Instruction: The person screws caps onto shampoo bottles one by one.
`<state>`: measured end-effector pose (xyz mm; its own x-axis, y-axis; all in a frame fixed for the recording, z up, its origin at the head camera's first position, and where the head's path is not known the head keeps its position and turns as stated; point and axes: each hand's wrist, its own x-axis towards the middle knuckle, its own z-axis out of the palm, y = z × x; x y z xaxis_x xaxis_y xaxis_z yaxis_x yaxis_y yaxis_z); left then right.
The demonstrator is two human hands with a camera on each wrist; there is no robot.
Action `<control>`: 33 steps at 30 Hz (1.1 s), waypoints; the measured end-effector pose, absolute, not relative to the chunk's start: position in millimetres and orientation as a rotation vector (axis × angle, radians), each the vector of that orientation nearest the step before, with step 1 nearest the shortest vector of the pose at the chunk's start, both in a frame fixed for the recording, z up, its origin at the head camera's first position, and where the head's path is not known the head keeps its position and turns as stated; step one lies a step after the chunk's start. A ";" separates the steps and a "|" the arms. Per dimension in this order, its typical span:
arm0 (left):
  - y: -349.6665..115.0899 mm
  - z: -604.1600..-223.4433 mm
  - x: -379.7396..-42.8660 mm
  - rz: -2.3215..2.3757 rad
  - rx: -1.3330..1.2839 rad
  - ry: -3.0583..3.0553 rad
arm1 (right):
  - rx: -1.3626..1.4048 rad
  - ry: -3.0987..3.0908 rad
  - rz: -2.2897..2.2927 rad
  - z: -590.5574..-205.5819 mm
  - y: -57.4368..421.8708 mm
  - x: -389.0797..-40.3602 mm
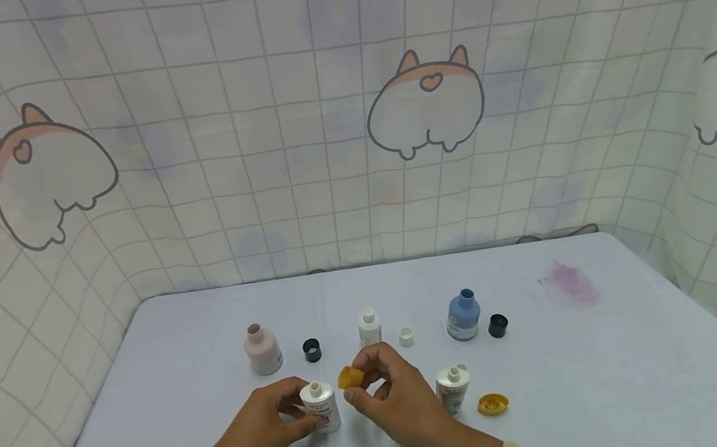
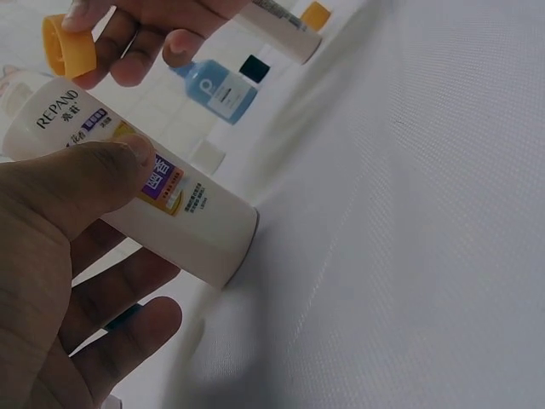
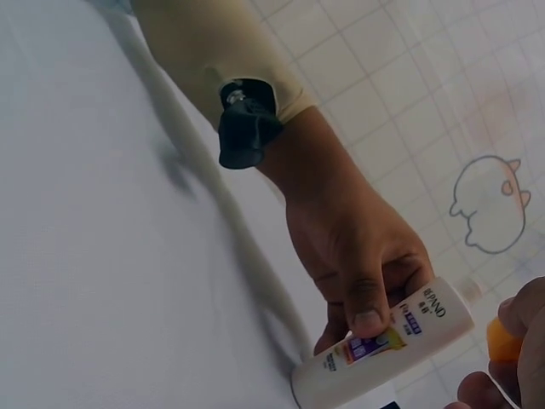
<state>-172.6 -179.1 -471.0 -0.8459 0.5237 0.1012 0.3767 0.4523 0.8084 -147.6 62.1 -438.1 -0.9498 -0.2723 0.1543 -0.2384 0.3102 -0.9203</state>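
My left hand (image 1: 260, 427) grips a white bottle (image 1: 322, 413) with a printed label, standing upright on the table with its neck uncapped. In the left wrist view the thumb lies across the label of this bottle (image 2: 217, 234). Just right of its top, my right hand (image 1: 399, 406) pinches a yellow cap (image 1: 350, 377) between thumb and fingers, apart from the neck. The hollow side of the cap (image 2: 70, 47) shows in the left wrist view. Right of my right hand stands a second uncapped white bottle (image 1: 453, 391), beside a yellow cap (image 1: 493, 404) lying on the table.
Farther back stand an open pink bottle (image 1: 263, 352) with a black cap (image 1: 312, 350) beside it, a small white bottle (image 1: 369, 328) with a white cap (image 1: 406, 336), and a blue bottle (image 1: 463, 319) with a black cap (image 1: 498, 325). A pink stain (image 1: 571, 283) marks the white table cover.
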 end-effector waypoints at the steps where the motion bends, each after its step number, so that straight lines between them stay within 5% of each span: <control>1: -179.1 -470.9 -172.6 1.350 0.793 2.534 | -0.501 2.524 -1.759 -438.0 61.8 -147.7; 33: -178.9 -472.2 -173.1 1.311 0.762 2.565 | -0.707 2.642 -1.685 -430.0 50.0 -150.0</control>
<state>-173.1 -178.9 -472.2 -0.8570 0.5083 0.0847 0.3663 0.4852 0.7940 -150.0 50.0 -430.0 -0.9008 -0.3247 0.2882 -0.3983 0.3538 -0.8463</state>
